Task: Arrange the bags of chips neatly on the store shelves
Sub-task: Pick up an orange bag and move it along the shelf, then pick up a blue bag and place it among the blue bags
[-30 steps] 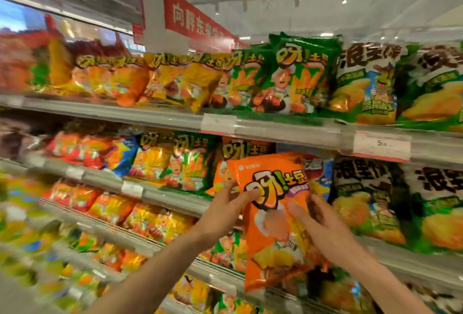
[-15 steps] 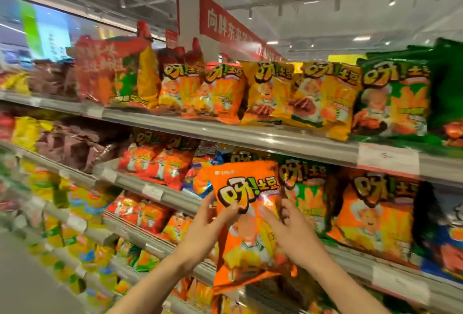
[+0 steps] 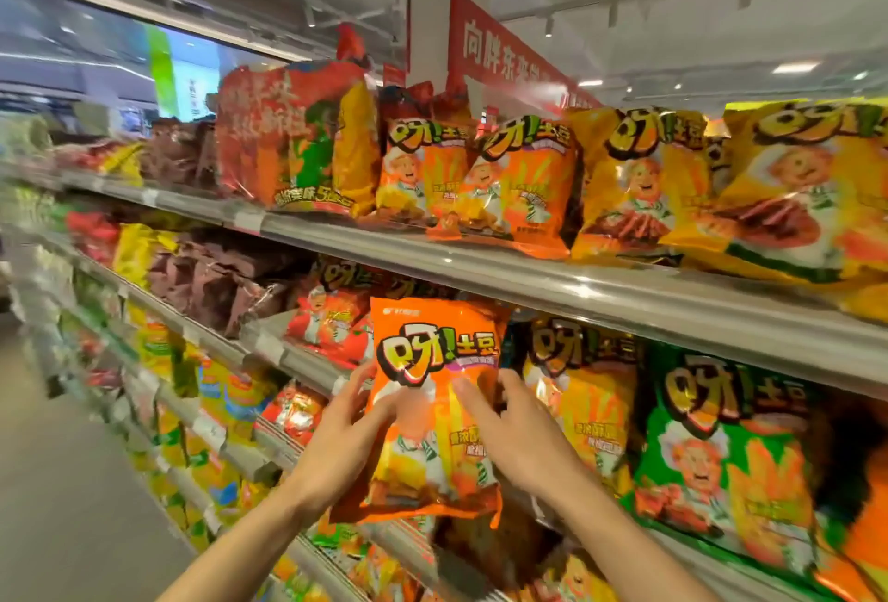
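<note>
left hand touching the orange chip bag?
Touching. Head view: left hand fingers lie on the orange chip bag left edge; the right hand holds the other side.

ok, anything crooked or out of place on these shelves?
Yes. On the top shelf, two orange bags lean forward, bottoms past the edge. Both hands, left and right, hold another orange bag off the shelf.

Top shelf edge (image 3: 600, 293) hangs just above my orange bag (image 3: 435, 409); packed bags block behind, open aisle (image 3: 72, 481) to my left.
</note>
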The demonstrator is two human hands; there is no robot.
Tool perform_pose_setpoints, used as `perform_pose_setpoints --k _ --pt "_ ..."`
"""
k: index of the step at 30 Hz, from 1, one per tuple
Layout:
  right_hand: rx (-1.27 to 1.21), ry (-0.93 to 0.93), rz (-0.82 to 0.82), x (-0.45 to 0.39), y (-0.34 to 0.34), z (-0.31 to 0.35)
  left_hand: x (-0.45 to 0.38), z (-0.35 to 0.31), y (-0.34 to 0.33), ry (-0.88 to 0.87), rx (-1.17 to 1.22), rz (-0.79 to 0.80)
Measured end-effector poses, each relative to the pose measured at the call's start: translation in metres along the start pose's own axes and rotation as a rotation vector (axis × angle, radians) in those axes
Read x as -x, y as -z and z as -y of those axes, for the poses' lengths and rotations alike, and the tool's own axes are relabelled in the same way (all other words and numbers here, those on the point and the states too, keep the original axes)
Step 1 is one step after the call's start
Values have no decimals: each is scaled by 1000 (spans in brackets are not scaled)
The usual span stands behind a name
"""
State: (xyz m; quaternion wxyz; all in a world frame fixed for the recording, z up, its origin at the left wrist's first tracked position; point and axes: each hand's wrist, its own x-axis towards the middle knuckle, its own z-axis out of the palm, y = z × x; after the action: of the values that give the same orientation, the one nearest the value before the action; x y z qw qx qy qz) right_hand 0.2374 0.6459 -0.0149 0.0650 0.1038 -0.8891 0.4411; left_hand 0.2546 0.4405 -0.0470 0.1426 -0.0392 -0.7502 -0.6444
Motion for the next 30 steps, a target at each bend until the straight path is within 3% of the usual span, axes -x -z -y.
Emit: perform_pose_setpoints --k 6,14,21,30 --pt "320 19 -239 -35 -10 7 -42 9 41 -46 -16 -27" --pt "596 -270 -388 -80 -52 22 -104 29 90 -110 -3 145" --pt "434 -361 -512 -93 -74 28 -140 53 103 -120 70 220" --pt "306 -192 -647 -96 -61 46 -149 59 114 -112 90 257"
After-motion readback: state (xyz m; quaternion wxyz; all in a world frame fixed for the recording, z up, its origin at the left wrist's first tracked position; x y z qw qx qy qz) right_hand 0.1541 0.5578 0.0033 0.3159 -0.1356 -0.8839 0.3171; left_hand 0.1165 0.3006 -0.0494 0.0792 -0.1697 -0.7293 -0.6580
